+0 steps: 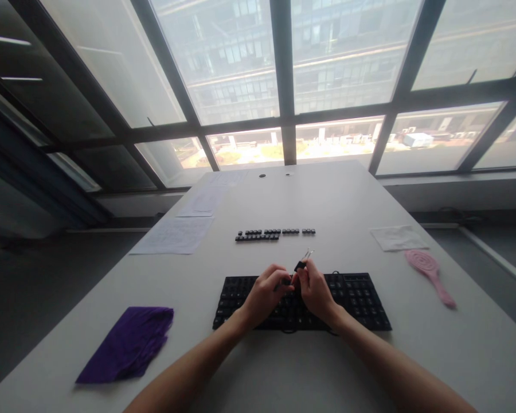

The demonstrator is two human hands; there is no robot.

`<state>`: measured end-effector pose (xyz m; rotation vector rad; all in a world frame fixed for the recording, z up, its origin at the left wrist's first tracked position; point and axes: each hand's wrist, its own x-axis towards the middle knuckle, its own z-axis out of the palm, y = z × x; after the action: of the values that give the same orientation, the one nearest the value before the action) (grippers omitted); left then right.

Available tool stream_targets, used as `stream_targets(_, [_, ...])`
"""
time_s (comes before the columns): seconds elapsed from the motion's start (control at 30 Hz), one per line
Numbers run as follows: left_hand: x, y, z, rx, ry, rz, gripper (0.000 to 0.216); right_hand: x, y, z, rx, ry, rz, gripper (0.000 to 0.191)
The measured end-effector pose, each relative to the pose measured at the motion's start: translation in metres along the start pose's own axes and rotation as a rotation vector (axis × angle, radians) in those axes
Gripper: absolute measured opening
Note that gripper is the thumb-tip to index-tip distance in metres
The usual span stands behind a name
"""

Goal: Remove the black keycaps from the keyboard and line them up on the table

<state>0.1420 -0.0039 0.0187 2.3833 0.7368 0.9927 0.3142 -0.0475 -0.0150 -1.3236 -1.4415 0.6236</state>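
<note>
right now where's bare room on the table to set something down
The white table is bare between the flat purple cloth and the long black keyboard, between keyboard and pink oval hairbrush, and just beyond the small black keycaps. Crowded: over the keyboard, around left hand and right hand.

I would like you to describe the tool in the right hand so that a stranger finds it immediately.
On the white table, find the black keyboard. Near its far edge, the right hand holds the black-bodied tool. Two thin pale wire prongs, pointing toward the windows, set it apart from the nearby keys.
</note>
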Motion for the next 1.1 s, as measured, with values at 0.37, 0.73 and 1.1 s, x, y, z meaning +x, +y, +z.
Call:
stream_targets(0.37, [0.072, -0.072, -0.004, 0.086, -0.113, -0.311, 0.012, 0.001, 0.004, 0.002, 0.052, -0.008, -0.023, 0.009])
stream_targets(0.73, [0.100, -0.107, 0.013, 0.329, -0.139, -0.140, 0.007, 0.001, 0.001, -0.001, 0.039, -0.032, -0.020, 0.008])
stream_targets(1.1, [0.111, -0.122, 0.012, 0.423, -0.052, -0.108, 0.010, 0.001, 0.000, -0.001, 0.044, -0.020, -0.030, 0.008])
